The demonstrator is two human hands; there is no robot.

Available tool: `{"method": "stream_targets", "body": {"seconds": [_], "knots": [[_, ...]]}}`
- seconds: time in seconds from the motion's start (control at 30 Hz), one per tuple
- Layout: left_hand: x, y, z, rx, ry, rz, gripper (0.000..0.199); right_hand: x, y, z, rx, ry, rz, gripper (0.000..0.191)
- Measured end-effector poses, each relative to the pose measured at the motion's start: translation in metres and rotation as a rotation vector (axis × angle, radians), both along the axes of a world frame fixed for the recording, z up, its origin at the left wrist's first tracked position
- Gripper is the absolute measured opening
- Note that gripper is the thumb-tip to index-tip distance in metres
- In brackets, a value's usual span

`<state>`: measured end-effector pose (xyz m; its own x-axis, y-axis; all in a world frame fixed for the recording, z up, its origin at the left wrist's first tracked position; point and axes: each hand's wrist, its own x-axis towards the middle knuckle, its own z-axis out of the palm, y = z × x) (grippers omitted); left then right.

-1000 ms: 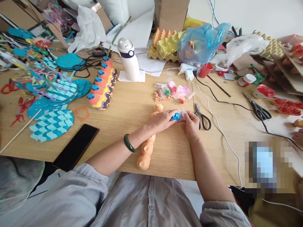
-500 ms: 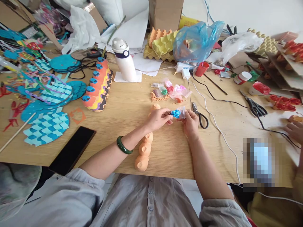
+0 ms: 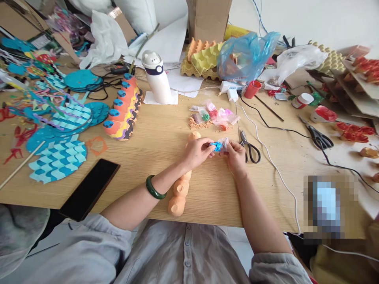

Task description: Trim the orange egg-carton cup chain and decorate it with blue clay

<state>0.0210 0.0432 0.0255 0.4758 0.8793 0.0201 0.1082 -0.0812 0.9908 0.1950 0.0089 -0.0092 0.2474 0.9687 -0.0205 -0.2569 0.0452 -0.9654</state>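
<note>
Between my two hands is a small clear plastic bag (image 3: 224,144) with a bright blue lump (image 3: 216,146) inside, perhaps modelling clay. My left hand (image 3: 197,153) pinches the blue end, while my right hand (image 3: 236,158) grips the clear end. Under my left forearm lies a strip of orange egg carton (image 3: 180,188), its middle partly hidden. Black-handled scissors (image 3: 254,153) lie just right of my right hand. Beyond the hands are several small bags of coloured material (image 3: 217,114) and orange crumbs (image 3: 199,123).
A painted egg-carton strip (image 3: 123,108), a white bottle (image 3: 156,81) and a phone (image 3: 90,189) are on the left. A white cable (image 3: 271,156) and second scissors (image 3: 318,136) lie right. Egg trays (image 3: 204,59) and a blue plastic bag (image 3: 245,57) stand behind.
Both hands and the bag have shifted slightly left and down. At the right edge, the other person's hand has drawn back from an orange carton piece.
</note>
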Motion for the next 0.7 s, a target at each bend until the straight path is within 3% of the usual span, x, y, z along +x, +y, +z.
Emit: {"method": "stream_targets", "body": {"seconds": [0.1,0.17,0.27,0.37,0.5,0.7], "knots": [[0.000,-0.002,-0.002,0.109,0.038,0.028,0.013,0.001,0.001,0.000,-0.011,-0.015,0.012,0.042],[-0.004,-0.002,-0.002,0.274,0.063,0.083,0.019,0.003,0.002,-0.001,-0.013,-0.023,-0.003,0.043],[-0.019,-0.001,0.002,0.538,0.137,0.210,0.026,0.006,0.003,-0.004,-0.004,-0.044,-0.064,0.043],[-0.041,-0.002,0.000,0.646,0.247,0.331,0.028,0.007,0.003,-0.007,0.005,-0.097,-0.116,0.040],[-0.063,-0.004,-0.018,0.534,0.251,0.440,0.030,0.002,0.000,-0.010,0.032,-0.235,-0.152,0.034],[-0.067,0.001,-0.047,0.262,0.106,0.499,0.031,-0.003,-0.006,-0.011,0.050,-0.481,-0.215,0.030]]}}
